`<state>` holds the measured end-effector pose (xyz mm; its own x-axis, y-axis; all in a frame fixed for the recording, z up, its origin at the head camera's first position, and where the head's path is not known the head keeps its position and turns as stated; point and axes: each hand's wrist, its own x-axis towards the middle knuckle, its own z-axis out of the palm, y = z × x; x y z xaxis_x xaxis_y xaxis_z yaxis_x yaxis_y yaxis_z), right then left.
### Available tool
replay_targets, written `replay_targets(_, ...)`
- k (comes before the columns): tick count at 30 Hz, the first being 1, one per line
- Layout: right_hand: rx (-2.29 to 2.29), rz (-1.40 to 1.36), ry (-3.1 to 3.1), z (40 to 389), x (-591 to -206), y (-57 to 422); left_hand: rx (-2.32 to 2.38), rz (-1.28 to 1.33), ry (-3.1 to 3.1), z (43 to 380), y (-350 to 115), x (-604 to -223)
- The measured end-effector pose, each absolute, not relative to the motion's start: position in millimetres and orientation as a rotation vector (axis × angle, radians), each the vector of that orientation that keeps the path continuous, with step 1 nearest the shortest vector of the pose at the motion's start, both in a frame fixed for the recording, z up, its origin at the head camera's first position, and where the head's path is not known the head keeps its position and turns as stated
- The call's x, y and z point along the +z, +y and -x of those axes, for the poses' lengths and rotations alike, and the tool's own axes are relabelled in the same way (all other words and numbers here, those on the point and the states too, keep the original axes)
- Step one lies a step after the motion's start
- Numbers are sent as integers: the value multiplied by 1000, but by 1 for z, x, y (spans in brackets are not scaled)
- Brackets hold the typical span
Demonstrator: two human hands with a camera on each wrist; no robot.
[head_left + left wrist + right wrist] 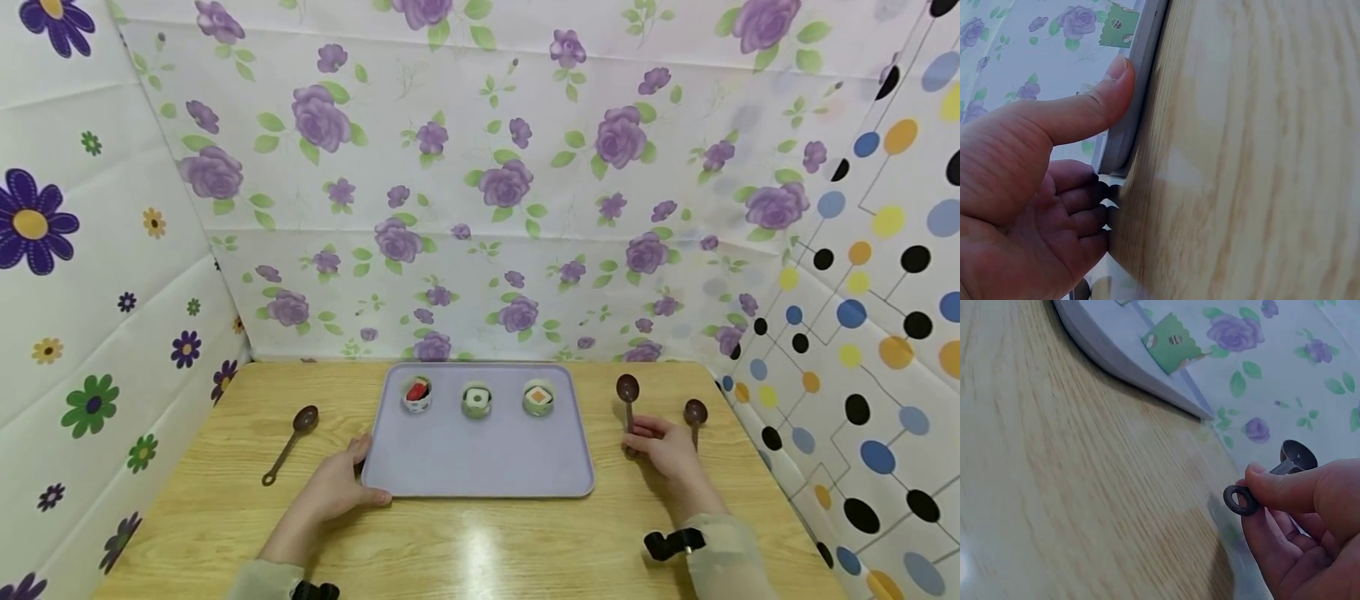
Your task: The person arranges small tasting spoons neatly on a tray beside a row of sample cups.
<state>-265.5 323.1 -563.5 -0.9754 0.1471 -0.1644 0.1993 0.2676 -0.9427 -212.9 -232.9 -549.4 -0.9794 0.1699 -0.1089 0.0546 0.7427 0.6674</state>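
Note:
A lavender tray (480, 462) lies on the wooden table, with three small paper cups near its far side. My left hand (341, 485) holds its near left corner, thumb along the front rim and fingers at the left side. In the left wrist view the thumb lies against the tray's edge (1124, 140) and the fingers bend around the corner. My right hand (666, 450) pinches a dark brown spoon (627, 388) by its handle, right of the tray. The ring at the handle's end (1240, 500) sticks out past the fingertips in the right wrist view.
The cups hold a red piece (417, 391), a white piece with a round centre (476, 399) and a white piece with an orange square (538, 397). One brown spoon (303, 419) lies left; another spoon (695, 412) lies beyond my right hand. Patterned cloth walls (480, 275) surround the table.

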Motion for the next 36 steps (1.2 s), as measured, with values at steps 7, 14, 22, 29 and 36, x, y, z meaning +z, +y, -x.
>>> replay_targets(7,-1819,-251,2489,268,-565,306,1060,-175,2776,211,-233,-549)
replay_targets(14,-1930,-245,2340,271,-563,286,1064,-164,2766,211,-234,-548)
replay_targets(22,-1951,-233,2302,277,-560,266,1067,-160,2768,211,-233,-548)
replay_targets(29,-1952,-223,2322,280,-563,252,1076,-160,2766,210,-233,-548)
replay_targets(36,-1908,-219,2405,281,-562,242,1072,-156,2773,211,-234,-550)
